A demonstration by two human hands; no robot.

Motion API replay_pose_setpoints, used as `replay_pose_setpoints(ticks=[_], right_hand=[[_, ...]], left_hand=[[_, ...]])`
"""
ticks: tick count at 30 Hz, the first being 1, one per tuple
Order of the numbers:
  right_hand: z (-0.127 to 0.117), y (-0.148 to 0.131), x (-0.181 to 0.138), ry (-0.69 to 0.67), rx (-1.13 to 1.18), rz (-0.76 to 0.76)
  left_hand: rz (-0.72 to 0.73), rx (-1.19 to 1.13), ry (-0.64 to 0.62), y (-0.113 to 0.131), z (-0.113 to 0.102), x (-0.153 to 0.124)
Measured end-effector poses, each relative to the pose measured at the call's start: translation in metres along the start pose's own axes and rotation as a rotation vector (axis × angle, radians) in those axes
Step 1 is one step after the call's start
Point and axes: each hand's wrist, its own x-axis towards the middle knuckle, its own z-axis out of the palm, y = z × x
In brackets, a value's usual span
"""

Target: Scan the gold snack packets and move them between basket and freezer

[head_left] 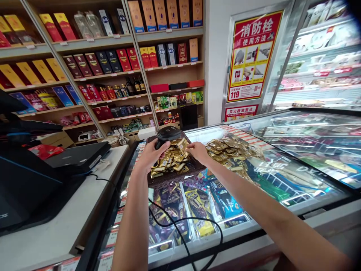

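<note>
My left hand is wrapped round the handle of a black barcode scanner, whose head sits above a dark brown basket. Inside the basket lies a heap of small gold packets. At the basket's right side, my right hand pinches one gold packet by its edge, close to the scanner head. More gold packets are spread in a pile on the glass freezer top, to the right of my right hand.
A black cable loops over the front of the freezer glass; ice cream packs show beneath it. On the left stands a white counter with black equipment. Shelves of boxed bottles and a red poster are behind.
</note>
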Motion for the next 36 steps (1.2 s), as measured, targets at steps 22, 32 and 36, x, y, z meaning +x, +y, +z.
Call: replay_pose_setpoints(ticks=[22,32,36], right_hand=[[-0.103,0.022,0.025,-0.263,0.477,0.179],[-0.105,0.018,0.024,-0.292,0.569,0.193],[-0.104,0.017,0.024,-0.295,0.557,0.213]], left_hand=[[-0.09,0.173,-0.091,0.008,0.006,-0.002],[-0.092,0.165,-0.122,0.009,0.015,-0.001],[-0.096,0.151,-0.136,0.01,0.017,0.0]])
